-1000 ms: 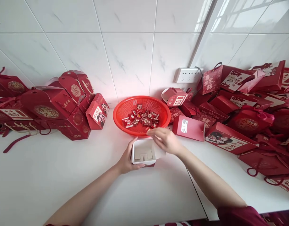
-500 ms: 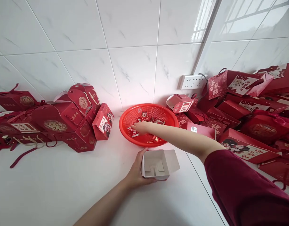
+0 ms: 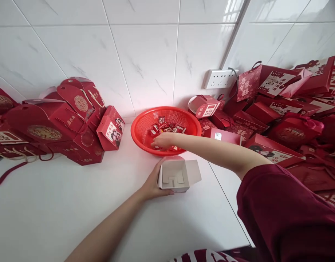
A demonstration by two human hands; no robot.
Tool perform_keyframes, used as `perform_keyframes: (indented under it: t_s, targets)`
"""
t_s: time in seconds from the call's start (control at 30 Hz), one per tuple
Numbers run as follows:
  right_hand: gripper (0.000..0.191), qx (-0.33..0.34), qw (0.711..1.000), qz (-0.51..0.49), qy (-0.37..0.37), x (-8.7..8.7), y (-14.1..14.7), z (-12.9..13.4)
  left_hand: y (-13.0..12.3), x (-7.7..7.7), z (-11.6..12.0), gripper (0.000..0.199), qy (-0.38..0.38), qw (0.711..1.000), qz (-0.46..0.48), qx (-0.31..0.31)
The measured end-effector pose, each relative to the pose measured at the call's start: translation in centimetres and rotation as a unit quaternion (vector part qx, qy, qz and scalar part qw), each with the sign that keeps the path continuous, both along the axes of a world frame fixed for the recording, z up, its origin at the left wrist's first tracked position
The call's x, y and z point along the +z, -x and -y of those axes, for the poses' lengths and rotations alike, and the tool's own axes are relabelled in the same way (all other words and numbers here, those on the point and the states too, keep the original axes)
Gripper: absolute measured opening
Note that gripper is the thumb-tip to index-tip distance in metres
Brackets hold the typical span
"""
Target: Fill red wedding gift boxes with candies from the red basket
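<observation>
My left hand (image 3: 153, 183) holds a small box (image 3: 174, 176) by its left side, thumb along the near edge. The box stands open toward me, its flap out to the right, with bare white walls and nothing inside. Behind it is a red plastic basket (image 3: 137, 136) with several wrapped sweets (image 3: 178, 129) at its bottom. My right hand (image 3: 163, 141) reaches into the basket from the right, its fingers bent down at the sweets. What those fingertips grip, if anything, is too small to make out.
Red gift boxes (image 3: 50, 127) are stacked at the left, with one smaller box (image 3: 111, 128) beside the basket. A large heap of red boxes (image 3: 276, 153) fills the right side. A white power strip (image 3: 220, 79) sits on the tiled wall.
The view has tilted down and shifted slightly. Within the basket, my right hand has moved a little toward its near side. My left hand still holds the box.
</observation>
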State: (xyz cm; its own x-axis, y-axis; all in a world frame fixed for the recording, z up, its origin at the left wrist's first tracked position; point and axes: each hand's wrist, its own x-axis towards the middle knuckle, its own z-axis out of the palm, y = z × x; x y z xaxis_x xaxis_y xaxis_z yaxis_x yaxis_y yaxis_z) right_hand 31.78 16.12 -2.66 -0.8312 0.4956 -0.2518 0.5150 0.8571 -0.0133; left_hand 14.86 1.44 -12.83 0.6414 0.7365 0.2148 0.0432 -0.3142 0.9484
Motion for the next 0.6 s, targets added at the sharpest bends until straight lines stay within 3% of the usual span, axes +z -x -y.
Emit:
perform_keyframes:
  t_s: [0.1, 0.2, 0.23, 0.3, 0.33, 0.37, 0.47, 0.53, 0.6]
  targets:
    - [0.022, -0.064, 0.995, -0.071, -0.015, 1.8, -2.9, 2.2, -0.3, 0.3, 0.1, 0.124, 0.018, 1.0, 0.008, -0.002]
    - [0.032, -0.121, 0.974, -0.183, -0.057, 3.4, -5.8, 6.2, -0.7, 0.5, 0.2, 0.123, 0.028, 0.999, 0.023, -0.004]
    - [0.035, -0.133, 0.961, -0.235, -0.067, 3.6, -6.6, 7.9, -0.8, 0.5, 0.2, 0.122, 0.033, 0.999, 0.032, -0.01]
    - [0.032, -0.142, 0.891, -0.429, -0.029, 3.2, -7.8, 11.6, -1.0, 0.5, 0.2, 0.118, 0.041, 0.998, 0.052, -0.023]
    - [0.033, -0.133, 0.874, -0.468, -0.001, 2.8, -8.1, 13.3, -1.0, 0.5, 0.2, 0.115, 0.04, 0.997, 0.061, -0.026]
    - [0.034, -0.119, 0.869, -0.479, 0.028, 2.3, -8.4, 14.9, -1.0, 0.5, 0.2, 0.113, 0.036, 0.997, 0.067, -0.026]
    - [0.033, -0.082, 0.906, -0.408, 0.082, 1.3, -8.9, 18.3, -1.0, 0.5, 0.2, 0.113, 0.031, 0.997, 0.066, -0.019]
    - [0.034, -0.083, 0.918, -0.377, 0.087, 1.4, -9.3, 19.3, -0.9, 0.5, 0.2, 0.116, 0.038, 0.997, 0.057, -0.018]
    - [0.032, -0.098, 0.913, -0.388, 0.08, 2.1, -9.8, 19.3, -0.8, 0.5, 0.3, 0.115, 0.04, 0.998, 0.055, -0.017]
